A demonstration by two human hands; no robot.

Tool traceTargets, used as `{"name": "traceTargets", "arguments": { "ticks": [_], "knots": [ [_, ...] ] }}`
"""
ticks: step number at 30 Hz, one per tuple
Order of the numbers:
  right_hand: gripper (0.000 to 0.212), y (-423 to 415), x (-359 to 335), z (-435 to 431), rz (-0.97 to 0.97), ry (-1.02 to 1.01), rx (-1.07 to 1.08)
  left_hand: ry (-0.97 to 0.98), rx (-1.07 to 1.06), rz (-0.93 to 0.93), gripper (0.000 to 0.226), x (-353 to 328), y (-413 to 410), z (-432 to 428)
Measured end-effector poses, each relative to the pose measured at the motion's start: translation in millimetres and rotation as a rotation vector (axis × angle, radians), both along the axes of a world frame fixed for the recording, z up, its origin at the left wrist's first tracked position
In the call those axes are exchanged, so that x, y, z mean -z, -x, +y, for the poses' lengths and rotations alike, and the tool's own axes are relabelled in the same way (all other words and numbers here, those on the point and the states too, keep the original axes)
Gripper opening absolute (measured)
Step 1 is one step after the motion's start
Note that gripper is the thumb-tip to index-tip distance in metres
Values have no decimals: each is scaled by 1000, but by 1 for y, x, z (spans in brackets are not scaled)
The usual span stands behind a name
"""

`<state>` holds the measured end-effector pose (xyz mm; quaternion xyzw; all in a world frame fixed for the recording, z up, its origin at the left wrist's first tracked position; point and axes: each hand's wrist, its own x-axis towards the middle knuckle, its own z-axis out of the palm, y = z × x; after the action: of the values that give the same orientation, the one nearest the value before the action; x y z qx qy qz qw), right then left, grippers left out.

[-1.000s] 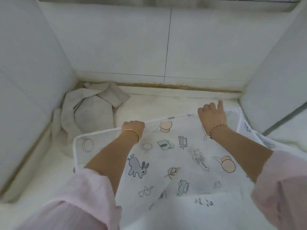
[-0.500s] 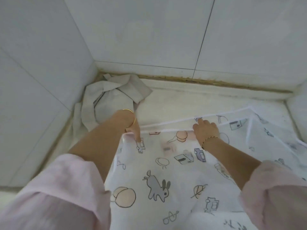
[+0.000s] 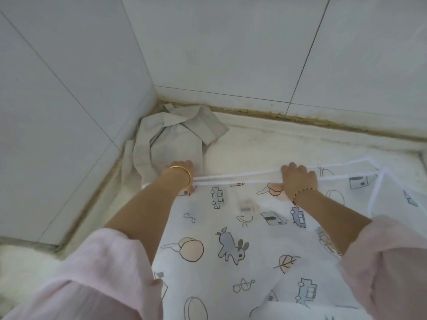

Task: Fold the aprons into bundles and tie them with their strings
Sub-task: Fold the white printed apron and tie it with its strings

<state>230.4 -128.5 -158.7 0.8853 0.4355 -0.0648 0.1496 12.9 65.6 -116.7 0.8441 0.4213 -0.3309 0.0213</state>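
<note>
Since the prior frame the hands have moved apart along the far hem of the printed apron [image 3: 231,239], which lies flat on the white surface [image 3: 254,144]. Left hand [image 3: 179,169] and right hand [image 3: 298,179], knuckles up and fingers curled, each grip that hem.

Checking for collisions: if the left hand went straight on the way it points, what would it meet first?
Probably the grey apron bundle just beyond the left hand, which grips the printed apron; depth unclear.
</note>
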Motion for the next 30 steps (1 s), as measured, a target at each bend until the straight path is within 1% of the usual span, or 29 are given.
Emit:
{"name": "traceTargets", "arguments": {
  "ticks": [2, 4, 6, 9, 10, 12, 13, 14, 16, 17, 18, 19, 20, 22, 25, 27, 30],
  "knots": [
    [49, 2, 10, 5, 99, -38, -150, -37, -12, -60, 66, 13, 6, -4],
    [54, 6, 14, 11, 131, -31, -235, -91, 52, -77, 61, 20, 9, -3],
    [48, 5, 16, 15, 73, -57, -256, -85, 91, -67, 50, 20, 9, 0],
    [30, 0, 13, 18, -2, -28, -267, 29, 160, -62, 24, 11, 6, 7],
    [29, -4, 11, 20, 7, 0, -291, 78, 186, -63, 19, 5, 3, 10],
    [32, -11, 3, 26, 80, 44, -306, 115, 232, -69, 18, -9, -9, 20],
    [33, -14, -2, 29, 96, 33, -297, 68, 241, -86, 20, -16, -17, 27],
    [33, -18, -5, 33, 90, -24, -277, -30, 240, -105, 23, -23, -27, 33],
    [31, -23, -11, 38, 38, -244, -234, -333, 247, -143, 31, -32, -44, 41],
    [32, -23, -15, 37, 18, -345, -201, -460, 255, -168, 39, -36, -52, 41],
    [32, -22, -17, 34, 20, -418, -166, -535, 267, -198, 46, -37, -58, 38],
    [30, -19, -19, 30, 25, -485, -156, -552, 269, -240, 48, -38, -62, 32],
    [28, -17, -20, 21, 26, -521, -145, -532, 274, -277, 47, -35, -70, 24],
    [23, -4, -24, 5, 77, -513, -108, -423, 207, -346, 42, -29, -79, 9],
    [22, 20, -29, -18, 224, -494, 30, -207, 33, -409, 36, -27, -84, -10],
    [21, 39, -35, -31, 326, -472, 93, -91, -39, -439, 35, -29, -80, -26],
    [20, 65, -49, -41, 396, -328, 80, 61, -137, -572, 36, -39, -62, -57]
  ]
}}
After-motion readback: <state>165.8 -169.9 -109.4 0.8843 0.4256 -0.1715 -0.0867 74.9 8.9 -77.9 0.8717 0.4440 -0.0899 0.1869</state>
